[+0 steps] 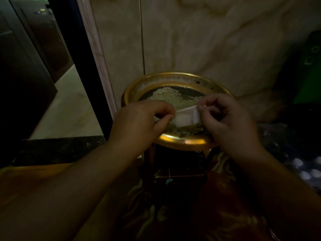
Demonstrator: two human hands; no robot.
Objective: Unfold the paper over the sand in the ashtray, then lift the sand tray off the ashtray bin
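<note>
A round golden tray point(184, 141) sits in front of me on a dark stand, with pale grains point(175, 99) spread across its dark inside. Over the tray's near half I hold a small white piece of paper point(185, 116) between both hands. My left hand point(139, 122) pinches its left end with curled fingers. My right hand point(227, 119) pinches its right end between thumb and fingertips. Darker bits lie on the tray under the paper.
A dark stand point(180, 171) carries the tray. A marbled wall point(208, 40) rises just behind it. A dark doorway and pale floor point(69, 108) open at the left. A green object point(309, 70) stands at the right, and patterned cloth point(156, 206) covers my lap.
</note>
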